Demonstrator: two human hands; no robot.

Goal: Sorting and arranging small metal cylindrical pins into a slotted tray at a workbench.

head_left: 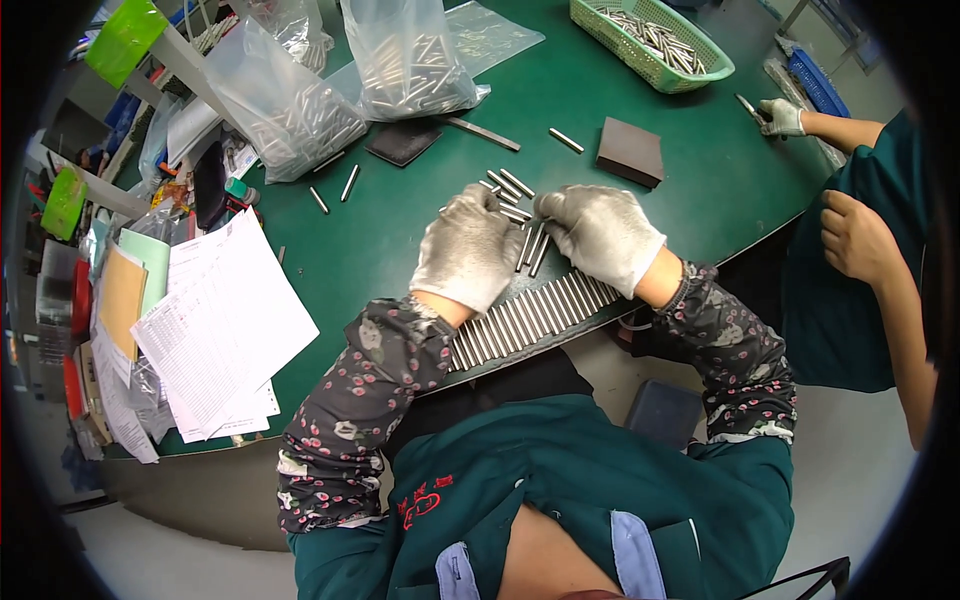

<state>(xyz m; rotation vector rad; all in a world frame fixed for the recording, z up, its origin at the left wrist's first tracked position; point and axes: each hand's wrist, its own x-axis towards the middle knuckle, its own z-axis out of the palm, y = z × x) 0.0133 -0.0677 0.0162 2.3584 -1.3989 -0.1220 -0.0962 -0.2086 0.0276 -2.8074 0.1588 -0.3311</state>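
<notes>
My left hand [466, 248], in a white work glove, is curled closed beside a small pile of loose metal pins [516, 184]. What its fingertips hold, if anything, is hidden. My right hand [606, 236], gloved alike, has its thumb and fingers pressed together at the right side of that pile; I cannot make out what is between them. Several pins, among them one steel pin [539, 256], lie between the hands. Below the hands, a long row of metal pins [530, 318] lies side by side along the near table edge, partly covered by my hands.
Clear bags of pins [412, 75] stand at the back left, near a flat steel bar [482, 133] and a black pad [402, 143]. A dark block [630, 152] and green basket [655, 60] are rightward. Paper sheets [230, 320] cover the left. A co-worker's gloved hand [782, 117] is far right.
</notes>
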